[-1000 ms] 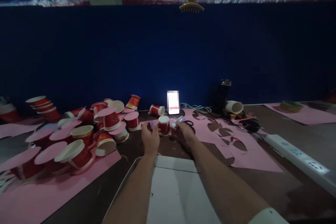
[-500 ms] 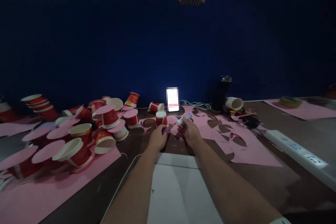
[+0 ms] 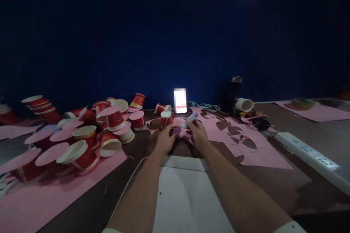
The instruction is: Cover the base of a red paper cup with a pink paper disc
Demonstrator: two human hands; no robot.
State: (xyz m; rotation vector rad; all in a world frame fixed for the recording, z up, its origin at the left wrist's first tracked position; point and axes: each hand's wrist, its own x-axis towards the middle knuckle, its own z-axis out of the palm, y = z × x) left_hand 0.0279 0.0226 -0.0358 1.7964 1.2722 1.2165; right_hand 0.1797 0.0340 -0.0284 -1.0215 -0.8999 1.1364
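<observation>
Between the fingers of my left hand (image 3: pixel 165 140) is a small purple cap (image 3: pixel 177 130). My right hand (image 3: pixel 199 134) is closed round a white and purple glue stick (image 3: pixel 190 119), whose white end tilts down toward the cap; the two look close, and whether they touch I cannot tell. Just beyond my left fingers a red paper cup (image 3: pixel 166 120) stands bottom up. A pink paper disc (image 3: pixel 178 121) lies behind the hands, partly covered.
Red paper cups (image 3: pixel 79 156), several topped with pink discs, crowd the left. Cut pink sheets (image 3: pixel 262 153) spread rightward. A bright phone (image 3: pixel 180 101) stands against the blue partition. A black flask (image 3: pixel 231 94) and a white power strip (image 3: pixel 308 156) are on the right.
My hands have come slightly nearer each other. The glue stick has turned so its white end points down toward the purple cap. The view has tipped a little downward.
</observation>
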